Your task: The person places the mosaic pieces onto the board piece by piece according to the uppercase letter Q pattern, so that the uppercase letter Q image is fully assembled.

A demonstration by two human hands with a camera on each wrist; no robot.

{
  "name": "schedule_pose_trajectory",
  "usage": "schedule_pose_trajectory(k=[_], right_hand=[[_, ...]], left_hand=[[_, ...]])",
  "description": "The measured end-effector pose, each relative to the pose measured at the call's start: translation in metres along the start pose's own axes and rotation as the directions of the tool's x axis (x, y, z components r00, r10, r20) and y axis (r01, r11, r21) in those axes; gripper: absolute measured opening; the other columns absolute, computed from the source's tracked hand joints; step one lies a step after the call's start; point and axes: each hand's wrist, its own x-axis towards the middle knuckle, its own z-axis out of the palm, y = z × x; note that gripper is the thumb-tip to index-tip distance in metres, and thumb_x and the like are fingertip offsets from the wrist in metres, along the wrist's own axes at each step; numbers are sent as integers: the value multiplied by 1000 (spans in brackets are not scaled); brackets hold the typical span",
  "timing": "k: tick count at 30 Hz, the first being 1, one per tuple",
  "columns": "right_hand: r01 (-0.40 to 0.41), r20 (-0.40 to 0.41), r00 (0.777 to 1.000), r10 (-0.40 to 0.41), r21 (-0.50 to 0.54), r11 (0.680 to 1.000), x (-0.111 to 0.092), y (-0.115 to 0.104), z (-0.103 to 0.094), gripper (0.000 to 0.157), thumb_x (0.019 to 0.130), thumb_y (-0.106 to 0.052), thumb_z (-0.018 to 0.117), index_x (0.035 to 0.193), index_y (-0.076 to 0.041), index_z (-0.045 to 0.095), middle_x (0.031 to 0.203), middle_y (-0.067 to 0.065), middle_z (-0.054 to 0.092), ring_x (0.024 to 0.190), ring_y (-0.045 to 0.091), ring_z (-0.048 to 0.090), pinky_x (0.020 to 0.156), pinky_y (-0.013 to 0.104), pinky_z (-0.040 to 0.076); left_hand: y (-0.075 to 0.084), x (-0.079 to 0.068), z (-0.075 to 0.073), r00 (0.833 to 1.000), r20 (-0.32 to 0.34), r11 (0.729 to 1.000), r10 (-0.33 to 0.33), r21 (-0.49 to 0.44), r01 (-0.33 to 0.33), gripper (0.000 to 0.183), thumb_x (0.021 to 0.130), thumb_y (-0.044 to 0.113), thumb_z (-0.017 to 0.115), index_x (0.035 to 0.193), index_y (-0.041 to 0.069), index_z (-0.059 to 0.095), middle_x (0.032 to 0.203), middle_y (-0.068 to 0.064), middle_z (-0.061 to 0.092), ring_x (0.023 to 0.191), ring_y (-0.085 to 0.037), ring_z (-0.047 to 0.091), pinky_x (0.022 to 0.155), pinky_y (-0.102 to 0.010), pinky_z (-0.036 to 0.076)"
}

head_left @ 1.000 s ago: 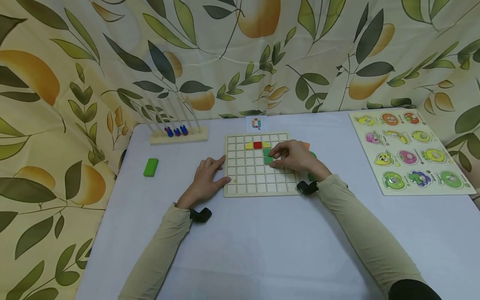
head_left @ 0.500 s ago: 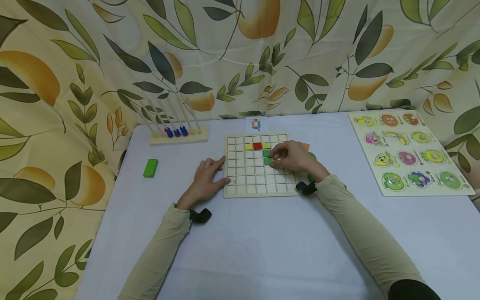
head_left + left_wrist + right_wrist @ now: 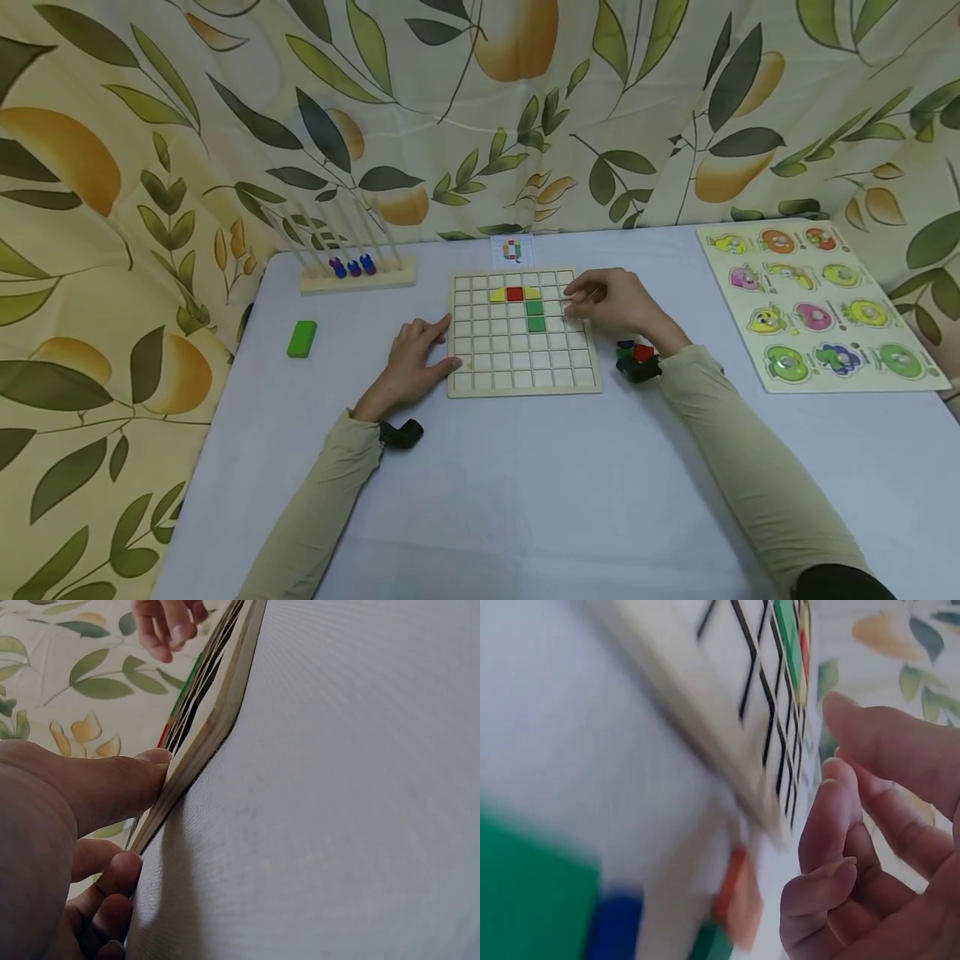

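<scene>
A wooden grid board lies on the table. Near its far side sit a red tile flanked by two yellow tiles, with two green tiles in a column below the right one. My left hand rests at the board's left edge; in the left wrist view the thumb presses against that edge. Over the board's right side hovers my right hand, thumb and fingertips apart with nothing between them. In the right wrist view an orange piece lies just off the board's corner.
Loose pieces, among them a red one, lie beside the right wrist, partly hidden. A small pattern card is behind the board. At left stand a beaded peg rack and a green block. A fruit puzzle board lies at right.
My right hand has let go of the lower green tile and drawn back to the right, uncovering both green tiles. The left hand has stayed at the board's edge.
</scene>
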Motion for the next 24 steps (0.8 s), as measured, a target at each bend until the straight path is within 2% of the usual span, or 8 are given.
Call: schedule_pose_trajectory(k=[8,12,16,24], right_hand=[[-43,-53,998,41,-35,998,-4,24,-26,36,95,-21,81,125,-3,74,111,16,74,97,27,65,80,30,48],[-100,-58,993,98,-28,995,-6,33,-33,39,97,-23,77,131,-4,71,122,21,71,109,34,65,92,43,51],[-131,-27,991,130,-45,990,-6,40,-35,45,97,-25,77,136,-3,68,129,24,67,117,39,60,100,52,49],[-127,-21,992,126,-87,988,-6,48,-32,45,96,-28,80,131,-2,70,123,23,68,109,36,58,89,42,46]], left_hand=[[-1,-1,1,1000,-5,1000,3,-10,-4,76,100,27,75,164,6,39,117,-13,53,98,-26,36,92,-38,27],[-1,0,1,1000,-3,1000,-7,-8,7,77,100,28,75,164,7,39,118,-13,54,99,-26,37,92,-39,27],[0,0,0,1000,-1,1000,-7,-10,7,77,100,28,75,164,8,39,118,-12,54,100,-26,37,92,-39,28],[1,-1,0,1000,0,1000,-9,-16,9,77,99,27,75,164,7,39,116,-11,53,98,-25,36,91,-38,27]])
